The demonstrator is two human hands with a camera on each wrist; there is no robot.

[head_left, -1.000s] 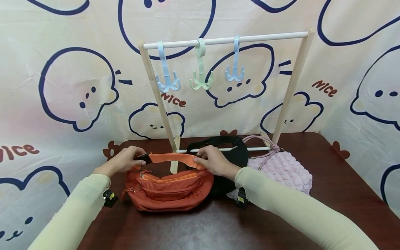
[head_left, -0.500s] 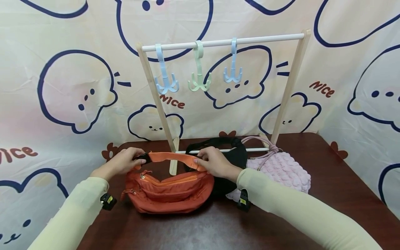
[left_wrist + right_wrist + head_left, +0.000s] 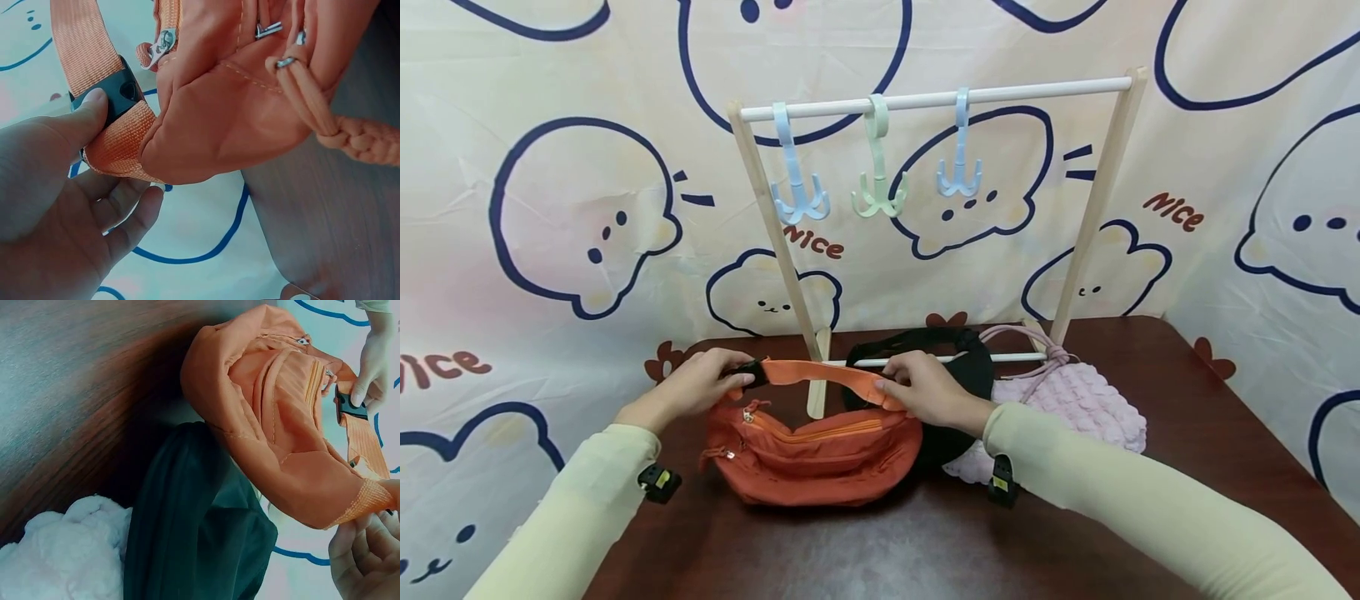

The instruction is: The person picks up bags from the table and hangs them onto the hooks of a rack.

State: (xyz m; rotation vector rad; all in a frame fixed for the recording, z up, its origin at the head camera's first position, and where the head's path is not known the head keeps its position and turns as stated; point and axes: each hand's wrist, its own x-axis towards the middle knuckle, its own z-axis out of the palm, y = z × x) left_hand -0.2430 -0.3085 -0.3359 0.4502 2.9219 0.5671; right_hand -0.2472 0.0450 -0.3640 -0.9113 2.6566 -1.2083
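An orange-red waist bag with zips faces me at the left of the table, its orange strap arched above it. My left hand holds the strap's black buckle; the left wrist view shows the thumb on the buckle's face and the other fingers behind the webbing. At the strap's other end my right hand pinches the webbing close to the bag's corner; its fingertips are partly cut off in the right wrist view. Behind the right hand lies a black bag, partly covered by the waist bag.
A pale pink quilted bag with a cord handle lies right of the black one. Behind stands a wooden rack whose white top bar carries two blue hooks and a green hook. Patterned cloth hangs behind the table.
The waist bag and its strap have shifted slightly right and up with my right hand. My left hand keeps its hold on the buckle, almost in the same place.
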